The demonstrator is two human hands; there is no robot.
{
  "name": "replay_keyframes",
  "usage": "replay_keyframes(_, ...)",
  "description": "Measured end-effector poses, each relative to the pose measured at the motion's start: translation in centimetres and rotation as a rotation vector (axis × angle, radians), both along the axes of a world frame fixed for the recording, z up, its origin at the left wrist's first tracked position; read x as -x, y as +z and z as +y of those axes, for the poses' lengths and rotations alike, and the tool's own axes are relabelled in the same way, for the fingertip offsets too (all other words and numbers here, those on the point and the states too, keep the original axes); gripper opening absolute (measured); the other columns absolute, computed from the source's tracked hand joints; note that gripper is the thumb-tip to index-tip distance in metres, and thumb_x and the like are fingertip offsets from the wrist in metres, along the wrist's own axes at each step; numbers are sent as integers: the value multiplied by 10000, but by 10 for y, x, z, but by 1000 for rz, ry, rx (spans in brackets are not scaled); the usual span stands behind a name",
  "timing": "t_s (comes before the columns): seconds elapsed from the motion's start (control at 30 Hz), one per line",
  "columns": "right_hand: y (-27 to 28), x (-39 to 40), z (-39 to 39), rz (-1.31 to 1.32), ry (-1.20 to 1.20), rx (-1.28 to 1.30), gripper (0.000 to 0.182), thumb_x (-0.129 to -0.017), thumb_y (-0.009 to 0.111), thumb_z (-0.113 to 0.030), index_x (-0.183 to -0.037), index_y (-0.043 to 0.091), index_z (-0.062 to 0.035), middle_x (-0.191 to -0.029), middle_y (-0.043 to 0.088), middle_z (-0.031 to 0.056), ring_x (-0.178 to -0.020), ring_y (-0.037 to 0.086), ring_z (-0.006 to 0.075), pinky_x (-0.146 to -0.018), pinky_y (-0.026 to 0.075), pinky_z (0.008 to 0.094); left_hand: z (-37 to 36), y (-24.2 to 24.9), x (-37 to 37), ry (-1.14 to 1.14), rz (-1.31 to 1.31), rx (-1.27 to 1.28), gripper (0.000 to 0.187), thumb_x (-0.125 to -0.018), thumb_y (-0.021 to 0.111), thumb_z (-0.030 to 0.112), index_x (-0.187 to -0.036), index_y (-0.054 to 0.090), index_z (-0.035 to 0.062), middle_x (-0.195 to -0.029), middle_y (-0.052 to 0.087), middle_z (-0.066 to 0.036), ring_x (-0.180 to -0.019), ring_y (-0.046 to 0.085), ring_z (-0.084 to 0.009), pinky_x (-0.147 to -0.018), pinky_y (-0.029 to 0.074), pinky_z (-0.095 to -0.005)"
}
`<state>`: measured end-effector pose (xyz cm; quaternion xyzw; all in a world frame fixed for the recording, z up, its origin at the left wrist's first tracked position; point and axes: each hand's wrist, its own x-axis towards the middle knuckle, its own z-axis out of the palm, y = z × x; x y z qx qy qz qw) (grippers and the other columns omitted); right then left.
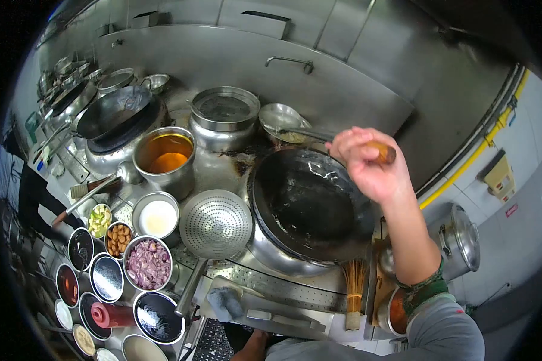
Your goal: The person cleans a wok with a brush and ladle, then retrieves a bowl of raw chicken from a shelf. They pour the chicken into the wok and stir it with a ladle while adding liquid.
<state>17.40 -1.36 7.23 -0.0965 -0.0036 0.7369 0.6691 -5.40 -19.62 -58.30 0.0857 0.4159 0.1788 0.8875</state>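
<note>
My right hand [367, 162] is raised over the right rim of a black wok [313, 207]. Its fingers wrap round the wooden grip of a long-handled ladle [386, 153]. The metal shaft runs left behind the wok to a metal bowl [293, 137] holding pale bits, where the ladle's head is hard to make out. The wok looks dark and oily inside. At the bottom edge, part of my left hand or forearm [254, 345] hangs by the counter front, fingers not clearly visible. Nearest to it are a grey cloth [225, 302] and a flat metal bar [286, 319].
A perforated strainer [215, 224] lies left of the wok. Beyond it stand a pot of orange oil [165, 157], a bowl of chopped onion [148, 263] and several seasoning bowls. A bamboo brush [354, 289] rests at front right. A lidded pot [461, 240] stands far right.
</note>
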Motion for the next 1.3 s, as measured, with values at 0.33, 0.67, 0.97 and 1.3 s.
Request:
replay_keyframes(0.33, -37, -41, -132, -335, -63, 246, 200, -909, 577, -69, -1018, 474, 64, -851, 499, 18, -688, 525, 50, -421, 360, 184, -2, 5, 5, -57, 72, -51, 355, -890, 602, 278, -1157, 603, 45, -1080, 648, -146, -972, 637, -324, -843, 529, -445)
replay_keyframes(0.67, -53, -63, -218, -716, -116, 425, 340, -899, 566, -25, -1215, 441, -39, -904, 513, 101, -631, 479, 102, -367, 370, 221, -7, 6, 5, -85, 107, -66, 331, -886, 596, 257, -1134, 617, 37, -1060, 656, -151, -965, 642, -330, -830, 531, -450)
replay_keyframes(0.97, -58, -64, -252, -1860, 152, 523, 686, -931, 538, -22, -1528, 200, -57, -820, 535, 41, -609, 520, 125, -492, 446, 295, 1, 13, 25, -105, 172, -115, 312, -883, 591, 237, -1113, 630, 31, -1043, 664, -155, -958, 646, -335, -819, 532, -456)
replay_keyframes(1.3, -64, -49, -33, -1517, -47, 111, 615, -919, 546, -40, -1471, 276, -78, -708, 480, 6, -534, 490, 96, -419, 420, 266, 7, 50, 170, -302, 782, -388, 291, -879, 585, 216, -1089, 644, 23, -1023, 672, -160, -951, 650, -341, -806, 534, -461)
